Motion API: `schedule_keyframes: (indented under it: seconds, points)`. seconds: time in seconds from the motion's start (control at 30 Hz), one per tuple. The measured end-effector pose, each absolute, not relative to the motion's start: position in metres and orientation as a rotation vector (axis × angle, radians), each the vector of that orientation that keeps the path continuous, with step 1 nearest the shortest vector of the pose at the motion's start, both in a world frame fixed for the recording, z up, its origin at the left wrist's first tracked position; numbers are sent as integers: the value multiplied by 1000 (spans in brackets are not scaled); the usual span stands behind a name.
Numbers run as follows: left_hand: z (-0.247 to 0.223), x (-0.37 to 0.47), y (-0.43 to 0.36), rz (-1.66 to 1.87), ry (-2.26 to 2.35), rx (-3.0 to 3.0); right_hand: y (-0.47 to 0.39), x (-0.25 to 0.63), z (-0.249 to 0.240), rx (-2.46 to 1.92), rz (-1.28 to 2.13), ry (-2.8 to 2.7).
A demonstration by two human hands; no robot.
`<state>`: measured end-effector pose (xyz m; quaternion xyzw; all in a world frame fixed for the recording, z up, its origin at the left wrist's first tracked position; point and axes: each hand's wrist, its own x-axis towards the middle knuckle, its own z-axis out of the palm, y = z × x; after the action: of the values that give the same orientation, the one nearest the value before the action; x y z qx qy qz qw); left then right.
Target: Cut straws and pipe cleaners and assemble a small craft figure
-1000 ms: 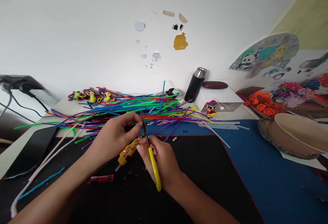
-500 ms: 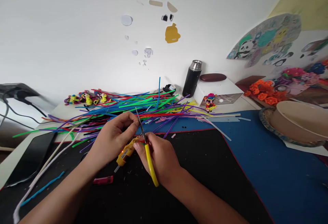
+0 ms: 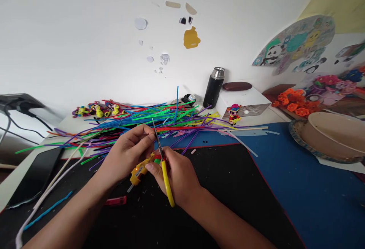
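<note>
My right hand point(image 3: 178, 171) is wrapped round yellow-handled scissors point(image 3: 167, 184), whose dark blades point up and away beside my left fingertips. My left hand point(image 3: 134, 146) is closed in a pinch at the blades; what it pinches is too small and hidden to make out. Under and between my hands lies a yellow hot glue gun point(image 3: 138, 172) with a small orange light lit and a clear glue stick out of its rear. A bit of red and green point(image 3: 157, 159) shows beside my right thumb, partly covered.
Behind my hands spreads a pile of coloured pipe cleaners point(image 3: 148, 118). A small red-and-yellow figure point(image 3: 234, 114) stands before a white box point(image 3: 248, 102), beside a black thermos point(image 3: 213, 89). A phone point(image 3: 31, 176) lies left, a red lighter-like piece point(image 3: 115, 200) nearer, a beige bowl point(image 3: 333, 135) right.
My right thumb has shifted slightly, and more of the red and green bit shows beside it. The scissors have turned a little more upright. My left hand stays nearly still.
</note>
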<state>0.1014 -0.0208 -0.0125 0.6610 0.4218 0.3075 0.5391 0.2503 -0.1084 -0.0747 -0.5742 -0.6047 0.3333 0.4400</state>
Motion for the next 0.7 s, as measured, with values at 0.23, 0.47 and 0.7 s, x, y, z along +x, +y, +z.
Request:
schedule_keyframes:
  seconds: [0.23, 0.47, 0.7]
  points:
    - [-12, 102, -21, 744, 1016, 1568, -108, 252, -74, -1439, 807, -1497]
    - [-15, 102, -21, 717, 1056, 1609, -108, 253, -71, -1450, 854, -1484]
    - [-16, 99, -20, 730, 1074, 1691, -107, 253, -70, -1490, 818, -1503]
